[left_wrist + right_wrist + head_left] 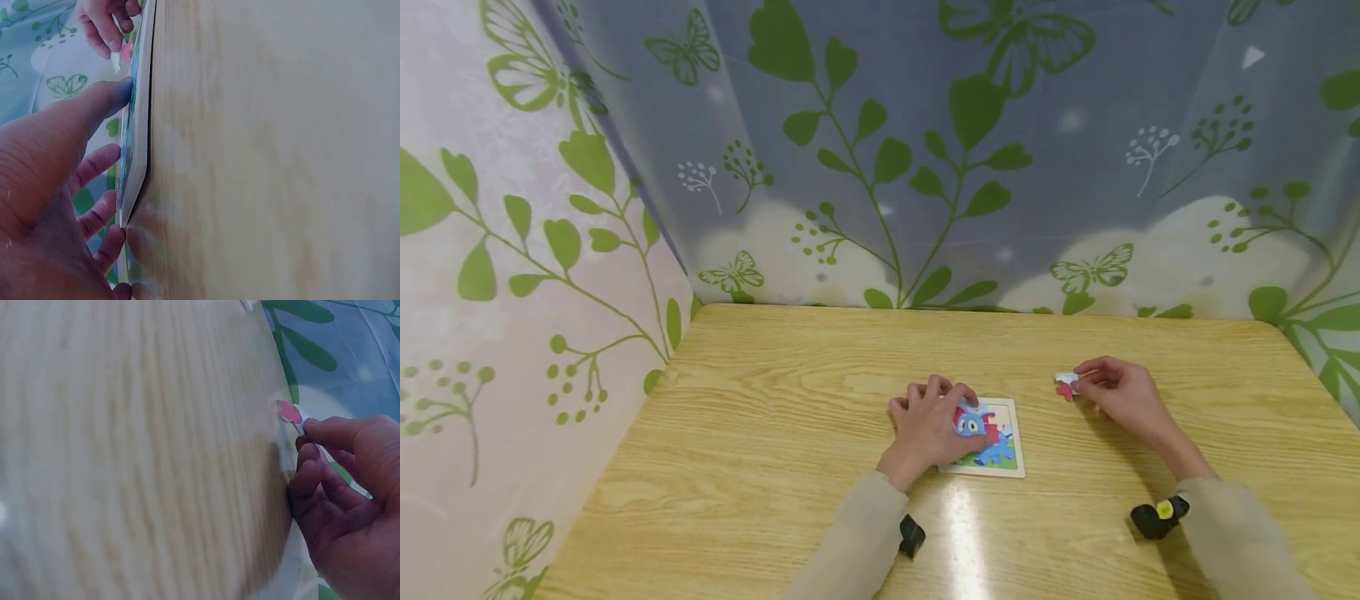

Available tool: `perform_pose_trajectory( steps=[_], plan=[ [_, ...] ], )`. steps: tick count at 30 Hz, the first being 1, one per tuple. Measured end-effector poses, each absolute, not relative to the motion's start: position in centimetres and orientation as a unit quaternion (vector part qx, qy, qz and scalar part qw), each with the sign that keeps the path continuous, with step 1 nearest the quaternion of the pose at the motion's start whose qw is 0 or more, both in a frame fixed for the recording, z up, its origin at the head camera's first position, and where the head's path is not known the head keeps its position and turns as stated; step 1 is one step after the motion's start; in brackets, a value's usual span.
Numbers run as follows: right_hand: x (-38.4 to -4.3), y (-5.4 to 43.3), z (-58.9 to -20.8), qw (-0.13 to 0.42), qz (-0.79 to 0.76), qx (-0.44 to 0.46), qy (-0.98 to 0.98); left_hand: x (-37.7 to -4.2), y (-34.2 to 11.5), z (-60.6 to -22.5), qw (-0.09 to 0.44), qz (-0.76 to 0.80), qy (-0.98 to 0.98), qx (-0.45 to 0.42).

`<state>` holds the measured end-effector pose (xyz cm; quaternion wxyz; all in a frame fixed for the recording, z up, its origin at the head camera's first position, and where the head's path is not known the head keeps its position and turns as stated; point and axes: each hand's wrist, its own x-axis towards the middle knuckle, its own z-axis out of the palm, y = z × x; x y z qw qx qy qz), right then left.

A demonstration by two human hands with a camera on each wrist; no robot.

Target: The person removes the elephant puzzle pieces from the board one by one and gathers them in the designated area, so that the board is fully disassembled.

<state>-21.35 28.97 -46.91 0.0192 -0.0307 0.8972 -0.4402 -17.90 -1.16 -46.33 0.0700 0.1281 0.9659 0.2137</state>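
Observation:
A square jigsaw puzzle (pixel 1000 454) in a pale wooden frame lies on the table, picturing a blue big-eyed animal with red and green parts. At its upper right, a pale patch shows between the coloured pieces. My left hand (pixel 931 427) rests over the puzzle's left side with fingers spread, covering part of the picture. In the left wrist view, the thumb (pixel 119 94) touches the puzzle's face. To the right of the frame, my right hand (pixel 1123 396) pinches a white and red puzzle piece (pixel 1064 386) between thumb and fingertips, close over the table.
The wooden table (pixel 760 400) reaches back to a blue-grey curtain (pixel 880 167) printed with green leaves and butterflies. A similar pale patterned curtain (pixel 527 317) stands along the left side. Each wrist carries a small black camera (pixel 1152 521).

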Motion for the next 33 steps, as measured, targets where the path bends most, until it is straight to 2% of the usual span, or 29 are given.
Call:
perform_pose_trajectory(
  steps=[7,15,33],
  plan=[
    [-21.8,29.4,-47.6,0.036,-0.442,-0.012,0.896,-18.0,-1.5,-46.3,0.082,0.219,0.962,0.139],
    [-22.0,29.5,-47.7,0.027,-0.435,-0.005,0.9,-17.9,-2.5,-46.1,0.103,0.229,0.951,0.183],
    [-21.6,29.4,-47.4,0.032,-0.446,0.009,0.894,-18.0,-3.0,-46.2,0.097,0.224,0.949,0.197]
  ],
)
